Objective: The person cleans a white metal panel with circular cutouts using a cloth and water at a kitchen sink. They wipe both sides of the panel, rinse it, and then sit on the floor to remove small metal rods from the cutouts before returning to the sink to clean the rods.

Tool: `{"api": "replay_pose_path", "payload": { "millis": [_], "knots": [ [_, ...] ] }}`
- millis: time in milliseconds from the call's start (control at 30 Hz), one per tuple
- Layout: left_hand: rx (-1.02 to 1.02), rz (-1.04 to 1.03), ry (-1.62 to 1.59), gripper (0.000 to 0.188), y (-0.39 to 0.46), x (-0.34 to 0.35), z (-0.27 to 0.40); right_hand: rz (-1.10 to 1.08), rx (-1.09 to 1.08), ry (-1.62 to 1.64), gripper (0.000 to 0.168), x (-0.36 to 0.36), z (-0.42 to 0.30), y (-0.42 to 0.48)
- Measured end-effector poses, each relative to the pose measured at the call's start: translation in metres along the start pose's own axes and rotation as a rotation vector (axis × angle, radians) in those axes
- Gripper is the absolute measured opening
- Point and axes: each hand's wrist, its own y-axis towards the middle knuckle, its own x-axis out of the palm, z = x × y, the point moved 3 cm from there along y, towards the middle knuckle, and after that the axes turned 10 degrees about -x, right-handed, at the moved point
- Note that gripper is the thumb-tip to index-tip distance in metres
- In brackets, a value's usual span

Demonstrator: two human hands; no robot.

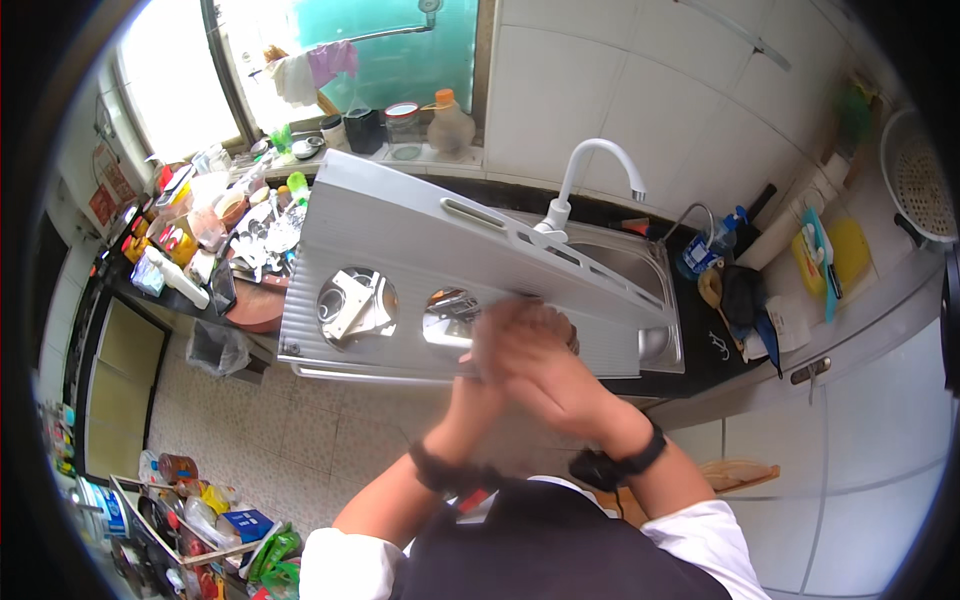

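A grey ribbed metal shelf unit (405, 240), with long slots along its upper edge and round openings in its lower panel, lies tilted across the sink and counter. Metal parts (357, 306) show through or on the left opening. Both my hands come together, blurred, at the shelf's lower middle. My right hand (536, 360) overlaps my left hand (487, 367), which is largely covered. Whether either holds something is hidden by the blur and overlap. Black bands sit on both wrists.
A white curved faucet (559, 210) rises behind the steel sink (667, 300). Bottles, jars and utensils crowd the counter at left, beside a round wooden board (259, 304). A spray bottle (701, 251) and cloths lie at right. A wire rack (187, 559) of packages stands low at left.
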Motion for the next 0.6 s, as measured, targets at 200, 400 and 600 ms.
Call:
{"api": "replay_pose_path", "payload": {
  "millis": [200,400,600],
  "knots": [
    [0.135,0.09,0.313,0.052,-0.002,0.017,-0.025,0.117,0.037,-0.189,0.057,0.011,0.005,0.005],
    [-0.079,0.041,-0.157,0.043,0.006,0.0,0.014,0.157,-0.042,-0.238,0.061,0.012,0.003,0.033],
    [-0.159,0.068,-0.329,0.043,0.005,-0.007,0.027,0.136,-0.153,-0.146,0.057,0.012,-0.015,0.064]
  ]
}}
